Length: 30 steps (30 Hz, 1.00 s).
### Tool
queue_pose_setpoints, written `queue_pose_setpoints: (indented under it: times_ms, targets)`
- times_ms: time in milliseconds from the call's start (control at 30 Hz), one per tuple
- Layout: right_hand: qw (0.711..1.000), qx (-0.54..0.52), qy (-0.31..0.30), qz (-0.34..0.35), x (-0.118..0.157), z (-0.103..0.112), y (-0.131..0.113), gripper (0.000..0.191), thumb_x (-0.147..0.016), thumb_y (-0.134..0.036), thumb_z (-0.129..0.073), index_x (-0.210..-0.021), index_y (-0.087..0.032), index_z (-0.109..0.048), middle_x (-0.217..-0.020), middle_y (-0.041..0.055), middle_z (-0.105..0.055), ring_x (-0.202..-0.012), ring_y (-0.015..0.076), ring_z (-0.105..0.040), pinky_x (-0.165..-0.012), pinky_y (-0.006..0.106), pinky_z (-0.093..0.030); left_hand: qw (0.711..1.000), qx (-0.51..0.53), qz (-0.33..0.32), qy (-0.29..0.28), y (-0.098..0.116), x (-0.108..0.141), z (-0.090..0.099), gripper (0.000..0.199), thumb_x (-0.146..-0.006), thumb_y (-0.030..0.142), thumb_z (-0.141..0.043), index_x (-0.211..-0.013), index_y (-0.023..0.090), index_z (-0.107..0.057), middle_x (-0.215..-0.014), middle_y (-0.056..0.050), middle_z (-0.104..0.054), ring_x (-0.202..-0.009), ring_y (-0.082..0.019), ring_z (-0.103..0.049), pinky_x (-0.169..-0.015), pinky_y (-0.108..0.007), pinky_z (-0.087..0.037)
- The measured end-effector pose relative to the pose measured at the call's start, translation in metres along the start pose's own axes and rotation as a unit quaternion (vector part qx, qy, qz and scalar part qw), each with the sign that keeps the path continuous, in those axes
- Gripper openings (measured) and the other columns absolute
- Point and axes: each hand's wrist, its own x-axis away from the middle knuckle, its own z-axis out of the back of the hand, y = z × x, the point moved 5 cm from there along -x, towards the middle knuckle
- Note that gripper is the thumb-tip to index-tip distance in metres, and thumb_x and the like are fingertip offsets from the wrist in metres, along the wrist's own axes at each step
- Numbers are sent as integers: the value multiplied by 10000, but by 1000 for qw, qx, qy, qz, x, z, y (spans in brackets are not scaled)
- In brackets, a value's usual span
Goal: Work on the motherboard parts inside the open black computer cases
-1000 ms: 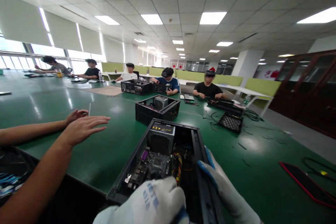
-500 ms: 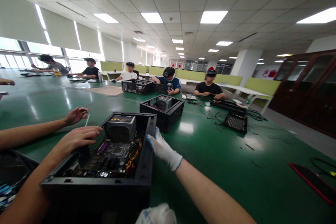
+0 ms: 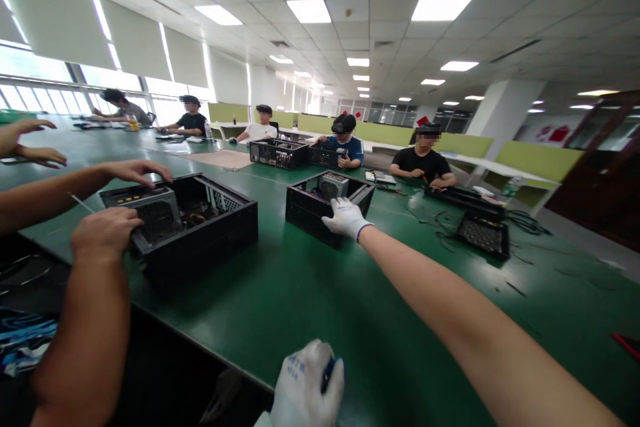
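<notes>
My right hand [image 3: 345, 219], in a white glove, reaches far forward. Its fingers are bent over the near rim of a small open black computer case [image 3: 313, 210], which has a grey power supply [image 3: 332, 185] inside. Low in the view, my gloved left hand [image 3: 311, 380] is closed by the table's front edge. A small dark blue thing shows between its thumb and fingers, too little of it to name. Left of centre stands a larger open black case [image 3: 215, 233] with its own power supply [image 3: 150, 213]; another person's bare hands [image 3: 107, 230] rest on it.
Further bare hands [image 3: 37, 143] reach in at the left edge. Across the green table [image 3: 240, 320] sit several people, with another open case [image 3: 277, 155] before them. At the right lie a black metal frame [image 3: 483, 235], cables [image 3: 530, 220] and scattered wire bits.
My right hand has left the larger case and moved onto the smaller one. The larger case has turned and shifted left and away, with the other person's hands on it. The view has shifted too.
</notes>
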Motion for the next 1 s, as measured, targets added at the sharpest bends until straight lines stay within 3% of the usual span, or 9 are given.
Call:
queue_pose_setpoints:
  times_ms: [100,233,433,667,833,900,1000]
  targets:
    - [998,53,-17,-23,-20,-6,21,436,-985,-409,-662,-1359,-192,-607,-1408,116,-599,-1220,279,-620,-1015,526,-535,999,-38,-2,-13,4,-1,-5,174,-982,347,-489,-980,292,-654,-874,-72,-729,-803,-251,-754,-709,-365,-636]
    - [995,89,-21,-35,-29,-13,25,430,-987,-408,-660,-1354,-188,-609,-1391,115,-609,-1199,272,-630,-999,515,-546,999,-30,10,21,1,3,-11,174,-986,336,-490,-1045,268,-638,-913,-81,-725,-793,-250,-750,-725,-389,-632]
    - [994,109,-4,-22,-4,-8,25,420,-989,-446,-647,-1321,-189,-627,-1377,109,-620,-1216,272,-620,-1031,529,-515,996,5,-8,88,3,6,-3,175,-1007,297,-498,-1145,255,-597,-983,-92,-733,-830,-236,-744,-739,-374,-609]
    - [993,105,16,49,94,17,41,545,-1016,-580,-489,-1184,-118,-725,-1283,214,-658,-1210,329,-577,-1036,430,-442,999,37,18,25,9,-7,9,185,-1020,297,-447,-934,238,-600,-793,-42,-648,-701,-199,-670,-671,-329,-546]
    - [991,89,26,94,187,39,55,509,-993,-610,-525,-1061,-152,-736,-1216,172,-667,-1183,315,-566,-1045,427,-435,999,42,-4,32,11,-8,12,176,-1035,302,-470,-923,224,-580,-793,-28,-634,-697,-180,-640,-675,-312,-504]
    - [991,73,35,111,224,48,60,485,-974,-604,-569,-1020,-148,-729,-1228,175,-662,-1205,323,-562,-1058,445,-442,998,51,-27,18,23,-12,20,197,-1030,304,-488,-858,224,-545,-746,-6,-591,-655,-166,-605,-635,-302,-465]
    - [986,37,61,148,275,61,66,429,-943,-559,-648,-976,-138,-720,-1179,183,-679,-1236,366,-566,-1053,502,-471,995,62,-73,-16,55,-26,48,220,-1015,292,-517,-805,227,-508,-732,6,-546,-648,-159,-563,-618,-308,-413]
